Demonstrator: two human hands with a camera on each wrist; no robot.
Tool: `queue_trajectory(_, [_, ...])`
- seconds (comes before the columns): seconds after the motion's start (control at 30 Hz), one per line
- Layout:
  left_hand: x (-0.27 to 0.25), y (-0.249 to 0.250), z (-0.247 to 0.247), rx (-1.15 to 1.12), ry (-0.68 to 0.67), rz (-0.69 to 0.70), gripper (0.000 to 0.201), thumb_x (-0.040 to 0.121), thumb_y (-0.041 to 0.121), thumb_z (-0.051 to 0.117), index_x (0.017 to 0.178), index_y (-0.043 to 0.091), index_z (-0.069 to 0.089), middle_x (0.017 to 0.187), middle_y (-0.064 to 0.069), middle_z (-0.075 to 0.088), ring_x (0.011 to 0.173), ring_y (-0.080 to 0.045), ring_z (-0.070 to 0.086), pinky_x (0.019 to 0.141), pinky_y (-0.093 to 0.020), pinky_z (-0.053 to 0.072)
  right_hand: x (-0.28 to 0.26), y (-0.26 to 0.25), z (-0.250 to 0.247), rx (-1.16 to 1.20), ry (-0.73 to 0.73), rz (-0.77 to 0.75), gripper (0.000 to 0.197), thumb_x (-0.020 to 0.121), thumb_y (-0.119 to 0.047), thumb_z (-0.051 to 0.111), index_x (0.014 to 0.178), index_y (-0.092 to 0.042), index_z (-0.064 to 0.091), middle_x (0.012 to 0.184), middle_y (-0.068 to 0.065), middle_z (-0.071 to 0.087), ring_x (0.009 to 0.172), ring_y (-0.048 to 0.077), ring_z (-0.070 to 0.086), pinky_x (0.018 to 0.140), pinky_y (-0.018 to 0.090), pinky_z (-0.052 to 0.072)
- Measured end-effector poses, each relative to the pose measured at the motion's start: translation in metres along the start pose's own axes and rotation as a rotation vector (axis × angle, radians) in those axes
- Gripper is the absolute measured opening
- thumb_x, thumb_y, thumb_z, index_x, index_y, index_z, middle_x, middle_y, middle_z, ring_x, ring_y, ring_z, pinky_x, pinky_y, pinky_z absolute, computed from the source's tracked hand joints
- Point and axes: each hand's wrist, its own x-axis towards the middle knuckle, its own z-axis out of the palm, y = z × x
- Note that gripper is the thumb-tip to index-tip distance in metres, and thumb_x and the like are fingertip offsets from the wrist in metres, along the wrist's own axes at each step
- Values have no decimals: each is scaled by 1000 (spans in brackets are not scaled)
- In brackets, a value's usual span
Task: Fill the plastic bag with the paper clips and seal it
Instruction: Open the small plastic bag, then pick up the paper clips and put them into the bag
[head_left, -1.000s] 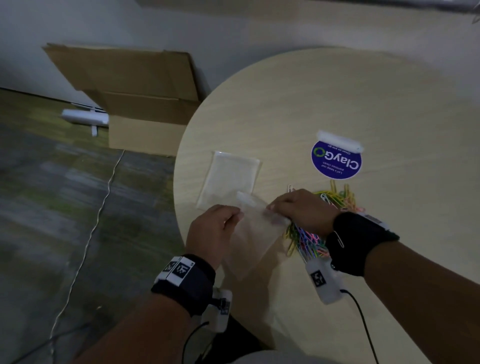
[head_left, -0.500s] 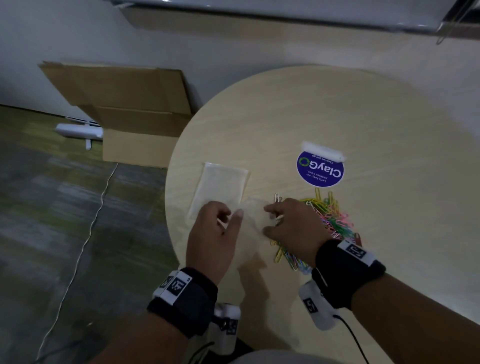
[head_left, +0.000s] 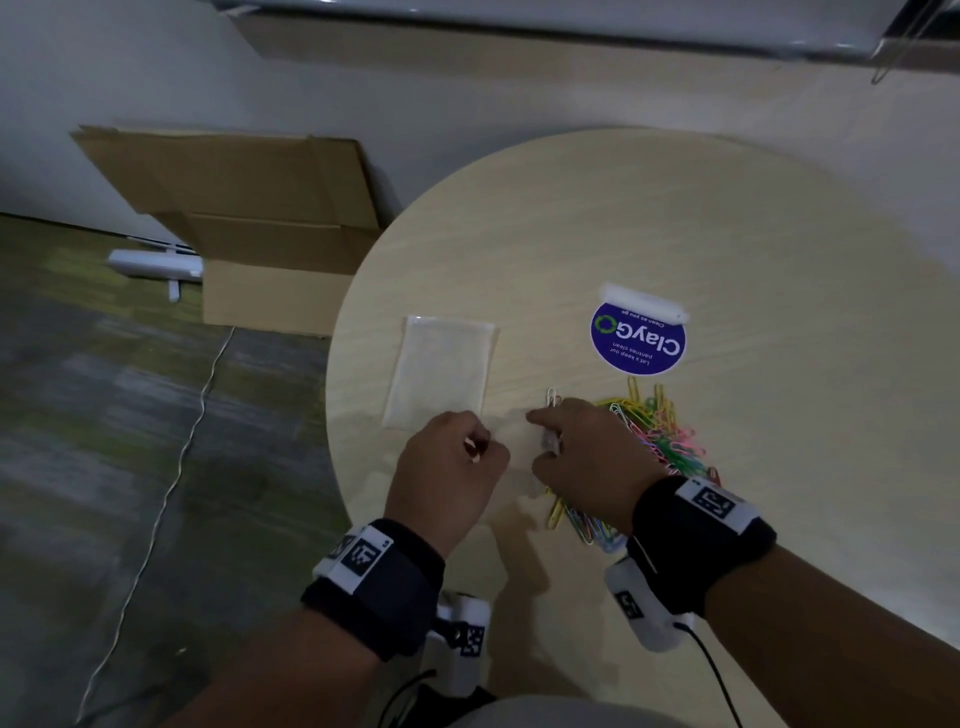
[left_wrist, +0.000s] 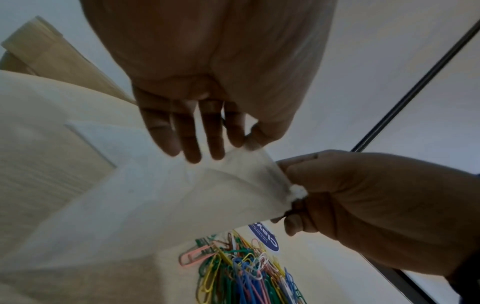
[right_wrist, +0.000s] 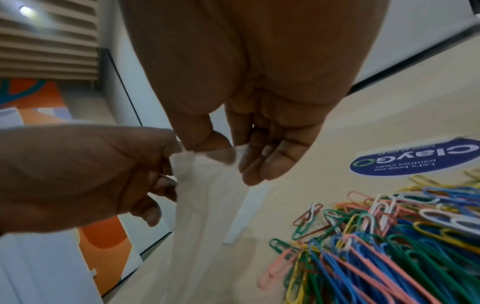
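The bag (left_wrist: 166, 197) pinched between the left hand (head_left: 447, 467) and the right hand (head_left: 587, 457) is thin, soft plastic, cloudy rather than clear, and a second bag (head_left: 441, 371) of the same film lies flat on the table (head_left: 649, 223), whose top is pale wood grain with a smooth, low sheen. The paper clips (right_wrist: 389, 236) look like wire with a glossy coloured coating, though the dim light makes that hard to confirm. The round sticker (head_left: 638, 340) is slick printed stuff, the cardboard (head_left: 244, 208) by the wall matt brown, and the wrist bands (head_left: 696, 540) dark cloth.
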Motion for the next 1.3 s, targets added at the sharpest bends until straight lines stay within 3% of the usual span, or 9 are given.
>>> queue_trajectory(0.07, [-1, 0, -1, -138, -4, 14, 22, 85, 38, 74, 100, 29, 61, 102, 14, 54, 78, -6, 60, 67, -18, 48, 0, -2, -1, -12, -16, -14, 58, 80, -23, 63, 136, -18, 52, 128, 6, 54, 119, 24, 51, 96, 28, 39])
queue_trajectory(0.2, [5, -23, -3, -171, -262, 21, 95, 72, 39, 88, 149, 40, 31, 119, 9, 51, 88, 1, 54, 74, -10, 45, 1, 3, -3, -34, -29, -21, 64, 74, -28, 67, 135, -18, 51, 132, 5, 53, 120, 22, 51, 99, 32, 42])
queue_trajectory(0.3, [14, -37, 2, 44, -384, 95, 119, 67, 43, 91, 156, 43, 12, 158, 13, 32, 122, 0, 46, 99, -27, 48, 2, 7, -4, -49, -46, -30, 65, 73, -30, 68, 135, -21, 49, 133, 4, 52, 119, 21, 50, 99, 33, 43])
queue_trajectory(0.4, [21, -38, 11, 154, -399, 187, 118, 67, 45, 90, 157, 37, 14, 157, 12, 32, 116, -12, 54, 93, -30, 50, 4, 8, -6, -35, -69, -38, 70, 72, -28, 70, 137, -22, 45, 137, 2, 49, 120, 21, 50, 99, 33, 44])
queue_trajectory(0.53, [25, -38, 21, 162, -370, 269, 103, 69, 45, 88, 153, 29, 29, 138, 7, 43, 87, 2, 43, 80, -20, 46, 5, 9, -3, 6, -71, -87, 67, 73, -26, 68, 135, -27, 42, 133, 1, 54, 115, 23, 53, 95, 35, 45])
queue_trajectory(0.7, [23, -43, 27, 105, -340, 234, 88, 71, 39, 83, 146, 32, 38, 125, 5, 46, 103, -20, 61, 83, -39, 55, 2, 8, 2, 130, 47, -56, 54, 71, -41, 72, 119, -36, 48, 113, -5, 59, 97, 18, 58, 85, 39, 50])
queue_trajectory(0.87, [23, -43, 26, 155, -260, 195, 90, 71, 26, 85, 144, 37, 34, 124, 7, 42, 106, -25, 60, 83, -47, 57, -11, 24, -7, 151, 175, -86, 42, 76, -42, 73, 114, -35, 58, 93, -9, 53, 80, 4, 53, 71, 18, 41])
queue_trajectory(1.13, [15, -40, 27, 211, -154, 102, 92, 73, 32, 86, 150, 28, 35, 127, -3, 41, 109, -30, 58, 85, -42, 55, -63, 163, -8, 70, 355, 607, 59, 79, -48, 67, 124, -10, 58, 118, 19, 52, 107, 39, 57, 98, 43, 46])
queue_trajectory(1.3, [9, -43, 36, 191, -195, 86, 93, 76, 31, 84, 152, 28, 32, 122, 3, 35, 108, -29, 58, 89, -39, 53, -50, 156, 16, 91, 374, 527, 34, 82, -44, 63, 106, -21, 66, 101, 14, 49, 96, 40, 56, 91, 41, 49])
